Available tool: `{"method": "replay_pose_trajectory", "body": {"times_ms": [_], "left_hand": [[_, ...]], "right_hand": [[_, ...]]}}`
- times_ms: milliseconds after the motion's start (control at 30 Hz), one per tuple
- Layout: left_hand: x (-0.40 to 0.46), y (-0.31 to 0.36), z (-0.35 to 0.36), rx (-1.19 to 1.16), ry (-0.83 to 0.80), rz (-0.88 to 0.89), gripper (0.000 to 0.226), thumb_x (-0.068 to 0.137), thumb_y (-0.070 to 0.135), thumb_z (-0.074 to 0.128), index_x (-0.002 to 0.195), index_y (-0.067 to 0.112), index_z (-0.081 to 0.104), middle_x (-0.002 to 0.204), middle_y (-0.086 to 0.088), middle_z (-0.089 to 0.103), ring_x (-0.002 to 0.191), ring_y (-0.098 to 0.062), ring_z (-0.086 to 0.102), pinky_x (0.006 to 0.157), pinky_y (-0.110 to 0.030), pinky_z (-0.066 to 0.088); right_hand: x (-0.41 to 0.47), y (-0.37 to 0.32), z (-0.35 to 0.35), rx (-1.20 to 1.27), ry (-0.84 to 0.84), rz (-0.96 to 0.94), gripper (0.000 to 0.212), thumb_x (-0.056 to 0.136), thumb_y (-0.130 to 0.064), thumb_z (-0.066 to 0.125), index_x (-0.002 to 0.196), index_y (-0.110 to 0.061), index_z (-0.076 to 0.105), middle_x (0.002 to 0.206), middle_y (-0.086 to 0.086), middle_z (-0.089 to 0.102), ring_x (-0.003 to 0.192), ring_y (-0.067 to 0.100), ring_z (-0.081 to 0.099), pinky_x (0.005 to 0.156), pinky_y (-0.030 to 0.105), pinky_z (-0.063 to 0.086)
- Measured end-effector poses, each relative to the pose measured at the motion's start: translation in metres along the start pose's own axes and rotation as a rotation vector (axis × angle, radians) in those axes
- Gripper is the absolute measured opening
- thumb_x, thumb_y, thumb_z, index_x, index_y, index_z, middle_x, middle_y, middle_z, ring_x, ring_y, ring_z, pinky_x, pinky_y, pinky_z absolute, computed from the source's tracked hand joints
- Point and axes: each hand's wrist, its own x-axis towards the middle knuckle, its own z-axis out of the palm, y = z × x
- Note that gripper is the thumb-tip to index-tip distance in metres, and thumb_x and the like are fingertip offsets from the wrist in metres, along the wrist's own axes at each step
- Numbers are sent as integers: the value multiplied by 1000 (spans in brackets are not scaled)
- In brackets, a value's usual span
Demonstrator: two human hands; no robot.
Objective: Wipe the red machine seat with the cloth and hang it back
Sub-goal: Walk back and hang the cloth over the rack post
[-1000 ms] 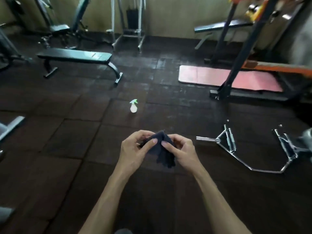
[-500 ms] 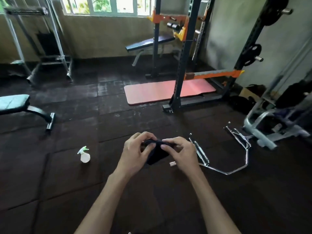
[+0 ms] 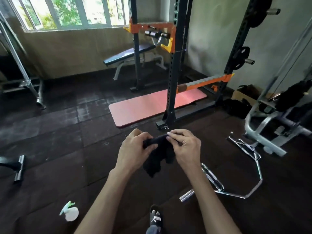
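A dark cloth (image 3: 157, 155) hangs bunched between my two hands at chest height in the middle of the view. My left hand (image 3: 134, 152) pinches its left side and my right hand (image 3: 184, 147) pinches its top right corner with thumb and forefinger. The lower part of the cloth droops below my palms. No red machine seat shows in this view; the only reddish thing is a pink exercise mat (image 3: 152, 106) flat on the floor ahead.
A black power rack (image 3: 173, 68) with orange fittings stands ahead, an incline bench (image 3: 128, 55) behind it. A chrome bar attachment (image 3: 236, 174) lies on the floor at right, beside a grey machine frame (image 3: 270, 125). A white spray bottle (image 3: 70, 212) sits on the floor at lower left.
My view has swung right and up, so the rack and grey machine came closer. The spray bottle slid to the lower left. Both hands kept hold of the cloth, reworking their grip.
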Motion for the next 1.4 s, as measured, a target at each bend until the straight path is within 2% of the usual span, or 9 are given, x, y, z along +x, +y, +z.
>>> {"method": "replay_pose_trajectory", "body": {"times_ms": [133,333,533,633,733,833,1000,1167,1400], "left_hand": [[110,-36,8,26,46,79,27,83,45,79,96,24,68,108,10,61,105,-16,58,86,-39,55],[273,-56,1,-121,-10,23,21,87,45,77,96,34,61,74,12,71,74,-13,68,68,-43,57],[428,-89,16,-81,97,81,23,77,53,82,85,35,68,82,18,70,84,-12,68,72,-39,57],[504,-109,32,-242,15,165,22,81,46,81,83,32,65,85,13,73,83,-11,68,74,-40,56],[589,-130,46,-415,-167,239,22,84,40,78,85,30,58,92,9,78,89,-14,74,81,-45,58],[668,-141,53,-443,-262,280,24,87,33,77,92,24,56,77,4,75,69,-27,68,70,-50,57],[791,-149,63,-392,-222,351,14,90,33,73,103,32,68,88,14,76,90,-20,69,82,-49,57],[901,-148,86,-381,-102,476,14,96,17,66,108,25,69,96,16,70,93,-9,65,87,-31,51],[1017,-166,149,-421,-128,406,18,98,19,64,109,32,69,104,10,71,98,-5,65,82,-17,49]], "right_hand": [[96,29,50,58,-6,-9,16,81,-5,83,97,-8,82,93,-2,78,84,2,71,85,7,52],[237,66,113,-16,-78,-29,28,94,-10,70,121,-17,75,92,-1,67,83,9,62,83,13,48],[358,110,168,-147,-122,-5,17,98,-17,65,111,-18,76,96,-5,62,88,4,56,83,4,37],[413,131,197,-181,-67,10,15,98,-15,64,108,-16,75,99,-3,64,93,7,57,86,-1,34],[477,148,227,-175,-28,5,15,98,-11,61,104,-18,73,102,-5,68,98,8,60,90,10,40],[540,162,252,-217,7,20,16,99,-12,62,104,-20,74,100,-6,74,96,7,63,87,7,40],[637,190,286,-242,190,73,10,96,-19,68,102,-14,75,97,-5,77,91,7,68,84,21,51],[725,231,323,-200,225,91,7,102,-20,59,103,-16,65,86,-14,66,81,-6,61,68,7,43],[799,319,371,-107,160,183,18,104,-29,53,113,-16,62,95,-5,70,92,2,65,67,16,53]]}}
